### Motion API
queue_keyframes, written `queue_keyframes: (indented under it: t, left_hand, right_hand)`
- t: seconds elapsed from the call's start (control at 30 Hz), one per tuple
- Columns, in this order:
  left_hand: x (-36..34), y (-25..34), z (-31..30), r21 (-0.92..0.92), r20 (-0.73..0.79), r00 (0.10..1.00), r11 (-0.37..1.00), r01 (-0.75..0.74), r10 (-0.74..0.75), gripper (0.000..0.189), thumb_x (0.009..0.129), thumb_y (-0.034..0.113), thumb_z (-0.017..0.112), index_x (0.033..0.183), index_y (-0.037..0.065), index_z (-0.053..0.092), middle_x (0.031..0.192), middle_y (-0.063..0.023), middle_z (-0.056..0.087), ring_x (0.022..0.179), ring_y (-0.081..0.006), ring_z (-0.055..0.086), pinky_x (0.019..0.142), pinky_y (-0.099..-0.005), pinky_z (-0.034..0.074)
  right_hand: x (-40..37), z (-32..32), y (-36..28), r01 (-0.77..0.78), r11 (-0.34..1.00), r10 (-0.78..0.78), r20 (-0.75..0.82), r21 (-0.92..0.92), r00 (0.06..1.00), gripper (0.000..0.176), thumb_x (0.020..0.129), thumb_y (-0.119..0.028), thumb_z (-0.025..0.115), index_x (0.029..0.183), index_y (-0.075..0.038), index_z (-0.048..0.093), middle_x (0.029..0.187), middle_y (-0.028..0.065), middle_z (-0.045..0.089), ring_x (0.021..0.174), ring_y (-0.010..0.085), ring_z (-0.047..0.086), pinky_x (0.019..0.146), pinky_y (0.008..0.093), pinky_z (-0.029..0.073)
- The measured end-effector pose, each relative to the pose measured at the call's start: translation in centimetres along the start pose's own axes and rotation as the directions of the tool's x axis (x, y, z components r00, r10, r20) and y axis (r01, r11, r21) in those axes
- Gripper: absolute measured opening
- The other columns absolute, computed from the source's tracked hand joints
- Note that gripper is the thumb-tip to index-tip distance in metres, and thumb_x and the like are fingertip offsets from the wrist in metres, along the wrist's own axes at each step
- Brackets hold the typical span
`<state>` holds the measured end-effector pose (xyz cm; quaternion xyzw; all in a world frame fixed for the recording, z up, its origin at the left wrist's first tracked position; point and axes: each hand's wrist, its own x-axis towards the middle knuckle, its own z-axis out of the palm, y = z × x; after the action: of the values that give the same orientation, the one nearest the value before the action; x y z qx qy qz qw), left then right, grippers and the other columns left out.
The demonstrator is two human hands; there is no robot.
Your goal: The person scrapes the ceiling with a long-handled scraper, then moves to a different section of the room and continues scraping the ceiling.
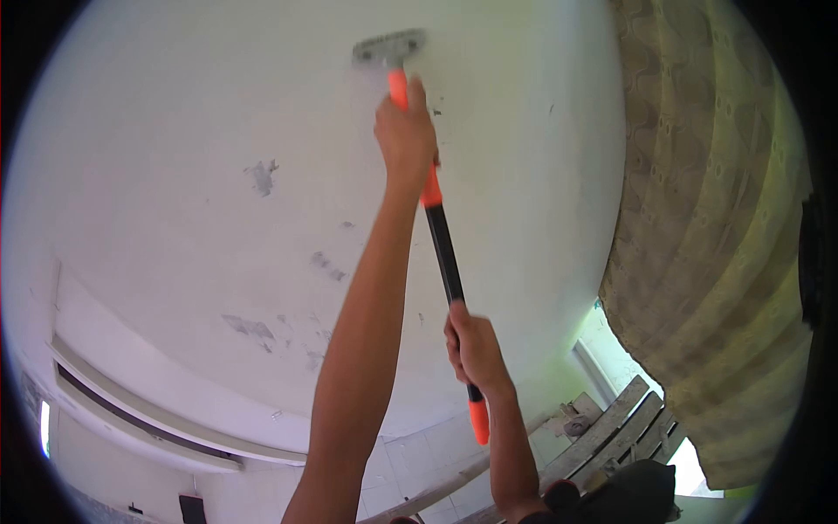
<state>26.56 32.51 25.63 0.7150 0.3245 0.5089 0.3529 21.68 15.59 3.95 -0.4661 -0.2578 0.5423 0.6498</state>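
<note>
A long-handled scraper [443, 249] with a black and orange shaft runs slantwise up the middle of the view. Its wide grey head [389, 47] is up against the white painted surface [218, 105], slightly blurred; whether its edge touches cannot be told. Closed round the orange upper part of the shaft is my left hand [407, 140], close below the head. My right hand [478, 345] grips the black lower part, with the orange end sticking out beneath it. Several grey bare patches [249, 327] and small dark marks show on the white surface around the tool.
A patterned brown curtain [707, 218] hangs along the right side. Weathered wooden planks [615, 437] stand at the lower right, near a dark object [633, 489]. A long ledge with a dark slot [140, 415] runs along the lower left. Pale tiles [428, 454] show at the bottom.
</note>
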Motion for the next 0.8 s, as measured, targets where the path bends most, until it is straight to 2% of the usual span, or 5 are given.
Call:
queue_keyframes:
  t: [0.1,0.27,0.53,0.63,0.8]
  left_hand:
    - [1.0,2.6,-0.5,0.017,0.037,0.999,1.0,0.0,-0.001,0.05,0.1,0.048,0.053,0.081,0.002,0.046,0.058,-0.0054,0.046,0.037,-0.0169,0.047,0.034,-0.0343,0.042]
    - [-4.5,-2.5,-1.4,0.163,0.035,0.992,0.98,0.112,-0.12,0.052,0.1,0.05,0.053,0.083,0.002,0.046,0.056,-0.0016,0.043,0.035,-0.0125,0.042,0.032,-0.031,0.038]
    - [-9.6,-8.3,-2.9,0.331,0.031,0.958,0.907,0.26,-0.286,0.053,0.102,0.051,0.048,0.086,0.0,0.047,0.061,-0.0097,0.053,0.039,-0.0197,0.046,0.035,-0.036,0.04]
    - [-6.3,-8.3,-1.1,0.306,0.09,0.995,0.952,0.013,-0.042,0.052,0.102,0.049,0.049,0.087,-0.001,0.048,0.064,-0.0113,0.056,0.042,-0.0207,0.049,0.036,-0.037,0.041]
    - [-5.2,-4.6,1.5,0.272,0.136,0.987,0.961,0.049,-0.089,0.051,0.101,0.048,0.05,0.084,0.0,0.047,0.058,-0.0071,0.048,0.035,-0.0168,0.046,0.034,-0.0343,0.041]
  right_hand:
    - [-1.0,2.8,-3.5,0.01,0.99,-0.018,0.059,0.143,0.998,0.057,0.098,-0.067,0.044,0.075,-0.014,0.044,0.05,-0.0062,0.033,0.035,0.0043,0.031,0.031,0.0241,0.025]
    - [-1.9,3.6,5.5,-0.057,0.976,0.033,0.117,0.21,0.993,0.054,0.101,-0.062,0.041,0.076,-0.015,0.043,0.051,-0.006,0.034,0.036,0.0046,0.028,0.034,0.0234,0.025]
    - [-2.9,6.5,14.7,-0.036,0.957,0.034,0.01,0.287,0.999,0.05,0.104,-0.056,0.038,0.076,-0.015,0.043,0.051,-0.0063,0.034,0.035,0.0056,0.027,0.033,0.0242,0.022]
    - [-0.6,5.8,13.2,0.045,0.979,-0.035,-0.055,0.201,0.998,0.053,0.104,-0.058,0.037,0.076,-0.014,0.042,0.05,-0.0059,0.032,0.035,0.0057,0.027,0.033,0.0246,0.021]
    - [-2.8,5.5,6.5,-0.077,0.946,0.09,-0.028,0.315,0.996,0.057,0.102,-0.063,0.037,0.073,-0.014,0.04,0.049,-0.0056,0.032,0.034,0.006,0.028,0.032,0.0248,0.024]
